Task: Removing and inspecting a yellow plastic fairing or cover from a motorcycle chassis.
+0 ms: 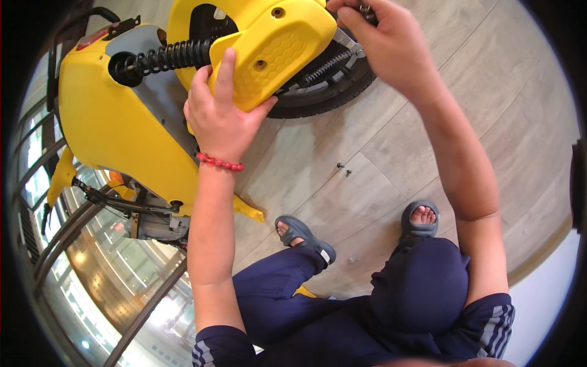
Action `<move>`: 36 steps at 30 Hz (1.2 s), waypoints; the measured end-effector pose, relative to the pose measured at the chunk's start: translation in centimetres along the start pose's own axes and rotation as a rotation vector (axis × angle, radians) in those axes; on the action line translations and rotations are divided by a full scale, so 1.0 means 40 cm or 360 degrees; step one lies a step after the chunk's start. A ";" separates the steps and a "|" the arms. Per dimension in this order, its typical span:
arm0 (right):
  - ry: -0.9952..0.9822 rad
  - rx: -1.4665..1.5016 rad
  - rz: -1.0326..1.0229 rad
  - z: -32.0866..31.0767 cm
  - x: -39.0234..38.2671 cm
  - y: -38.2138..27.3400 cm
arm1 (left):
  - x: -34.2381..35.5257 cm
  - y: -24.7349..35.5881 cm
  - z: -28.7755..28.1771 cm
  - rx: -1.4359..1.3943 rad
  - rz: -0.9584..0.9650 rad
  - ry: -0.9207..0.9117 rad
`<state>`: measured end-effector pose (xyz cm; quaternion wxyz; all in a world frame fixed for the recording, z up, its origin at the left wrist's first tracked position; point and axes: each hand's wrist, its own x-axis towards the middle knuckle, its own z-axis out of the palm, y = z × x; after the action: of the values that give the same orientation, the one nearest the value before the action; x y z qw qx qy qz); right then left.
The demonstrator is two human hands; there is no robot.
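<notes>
We see the left hand [221, 119], fingers spread, on the yellow cover [287, 44] by the wheel [330, 104]; the right hand [394, 46] pinches a metal piece [367, 13]; two screws [340, 166] lie unfitted on the floor [330, 202].

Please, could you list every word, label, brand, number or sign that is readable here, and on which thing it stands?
No text is readable.
White tag on the left grey sandal: too small to read.
Brown panel at lower left: marks too blurred to read.
Yellow cover: honeycomb pattern, no lettering visible.
</notes>
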<state>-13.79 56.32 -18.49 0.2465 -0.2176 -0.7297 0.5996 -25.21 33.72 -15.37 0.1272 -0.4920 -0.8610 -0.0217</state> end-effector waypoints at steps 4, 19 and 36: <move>-0.0226 0.0306 0.0215 -0.015 0.050 -0.061 | 0.004 -0.004 0.002 -0.0031 0.0009 0.0015; -0.0719 -0.0551 -0.0035 0.019 0.119 -0.114 | -0.006 0.002 0.000 -0.0015 -0.0068 0.0003; -0.0455 -0.0832 -0.0111 0.067 0.102 -0.135 | -0.008 -0.002 0.003 -0.0023 -0.0062 0.0026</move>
<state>-18.77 55.73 -13.22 0.0973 -0.1619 -0.8937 0.4069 -25.13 33.42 -15.55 0.1303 -0.4759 -0.8691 -0.0343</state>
